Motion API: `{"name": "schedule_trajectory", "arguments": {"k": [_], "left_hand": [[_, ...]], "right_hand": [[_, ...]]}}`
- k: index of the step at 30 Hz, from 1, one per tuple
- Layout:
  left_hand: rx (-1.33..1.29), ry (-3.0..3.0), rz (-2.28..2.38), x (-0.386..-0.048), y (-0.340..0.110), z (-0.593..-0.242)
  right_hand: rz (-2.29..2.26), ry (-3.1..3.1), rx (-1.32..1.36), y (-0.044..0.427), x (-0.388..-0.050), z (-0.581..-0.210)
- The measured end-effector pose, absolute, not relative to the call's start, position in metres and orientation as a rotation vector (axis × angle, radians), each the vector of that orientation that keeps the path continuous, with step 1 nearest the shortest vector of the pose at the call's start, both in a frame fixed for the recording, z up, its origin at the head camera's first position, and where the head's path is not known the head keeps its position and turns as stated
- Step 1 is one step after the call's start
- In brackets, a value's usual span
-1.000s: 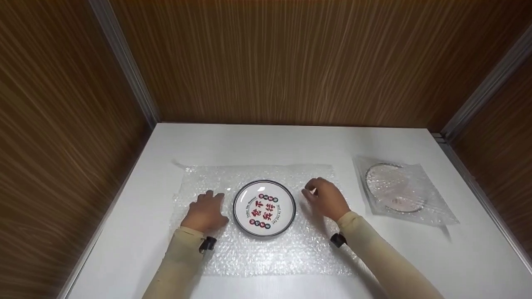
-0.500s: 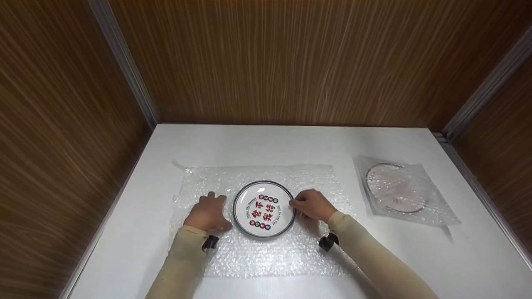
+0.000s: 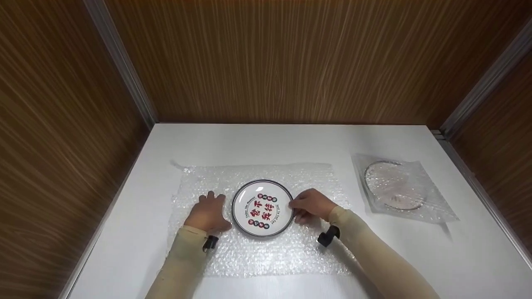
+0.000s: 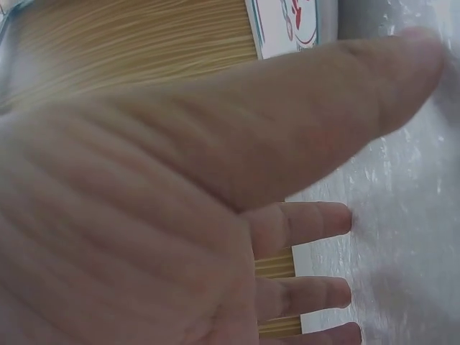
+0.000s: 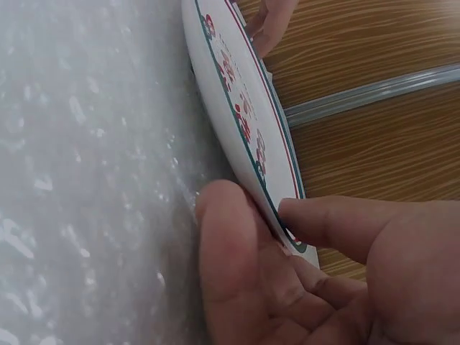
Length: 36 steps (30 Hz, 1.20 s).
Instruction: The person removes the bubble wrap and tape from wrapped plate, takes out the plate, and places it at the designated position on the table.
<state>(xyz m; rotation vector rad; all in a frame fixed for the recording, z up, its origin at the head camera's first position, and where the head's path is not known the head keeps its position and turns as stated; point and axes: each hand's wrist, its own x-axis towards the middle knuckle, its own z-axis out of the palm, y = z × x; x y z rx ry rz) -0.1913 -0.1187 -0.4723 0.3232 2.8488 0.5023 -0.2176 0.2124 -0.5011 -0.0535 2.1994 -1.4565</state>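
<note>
A round white plate with dark rim lines and red printed characters lies face up on a sheet of bubble wrap. My right hand pinches the plate's right rim; in the right wrist view the thumb is on top of the rim and the other fingers are at its underside. Just left of the plate, my left hand rests on the bubble wrap with its fingers spread. Its thumb points toward the plate, seen in the left wrist view with a gap between them.
At the right of the white table, another plate lies wrapped in a bubble wrap pouch. Wood-grain panels stand behind and at both sides of the table.
My right hand has moved left from above the bubble wrap and taken the plate's right rim. The left hand has shifted slightly toward the plate, which has hardly moved.
</note>
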Motion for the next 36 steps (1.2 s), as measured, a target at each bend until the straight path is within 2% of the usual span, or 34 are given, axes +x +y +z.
{"name": "schedule_trajectory", "arguments": {"k": [10,19,28,36], "left_hand": [[0.327,2.856,0.517,-0.190,-0.115,-0.473],[0.339,2.832,0.501,-0.191,-0.116,-0.473],[0.331,2.803,0.520,-0.193,-0.117,-0.470],[0.312,2.786,0.526,-0.193,-0.116,-0.466]], "right_hand": [[-1.516,2.136,-0.075,0.218,-0.217,-0.506],[-1.571,2.152,-0.197,0.241,-0.209,-0.495],[-1.528,2.184,-0.288,0.294,-0.196,-0.471],[-1.442,2.168,-0.375,0.365,-0.179,-0.451]]}}
